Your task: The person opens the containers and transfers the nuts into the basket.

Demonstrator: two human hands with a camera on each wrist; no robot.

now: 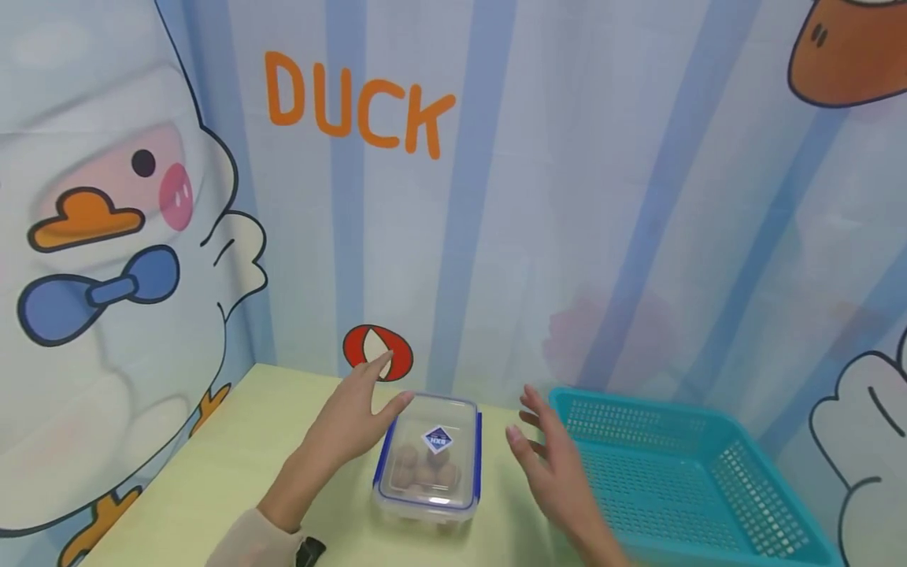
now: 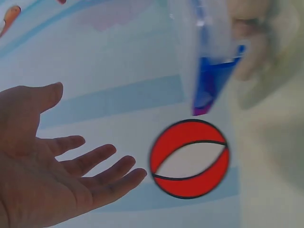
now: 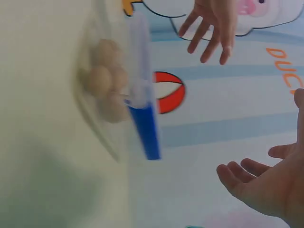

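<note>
Head view: left hand (image 1: 354, 417) at lower centre-left, reaching up and right from the bottom edge, fingers extended, thumb spread off to the right; has hold of nothing. Thumb tip overlaps the upper left corner of the clear container (image 1: 425, 413) in the picture. Right hand (image 1: 560, 472) at lower centre-right, fingers slightly bent, thumb apart, angled up and left; nothing gripped. Container sits on the pale yellow table (image 1: 283, 402) between the hands, lid on, blue clips (image 1: 479, 457) at the sides, diamond sticker (image 1: 438, 439) on top, brown round objects (image 1: 425, 472) inside. Teal basket (image 1: 659, 472) at lower right, just beside the right hand, partly covered by it. Light sleeve (image 1: 251, 543) and dark wristband (image 1: 309, 551) at the bottom edge, left arm. Striped backdrop (image 1: 524, 197) behind, DUCK lettering upper left of centre, red-and-white ball print (image 1: 400, 358) behind the left fingertips.

Left wrist view: left hand at lower left, palm showing, fingers loosely fanned, pointing right, thumb up. Container blurred at upper right, apart from the fingers. Ball print right of the fingertips.

Right wrist view: right hand at lower right, fingers pointing left, gently bent, thumb at the right edge. Left hand top centre, fingers hanging down, spread. Container left of centre, blurred, apart from both hands.
</note>
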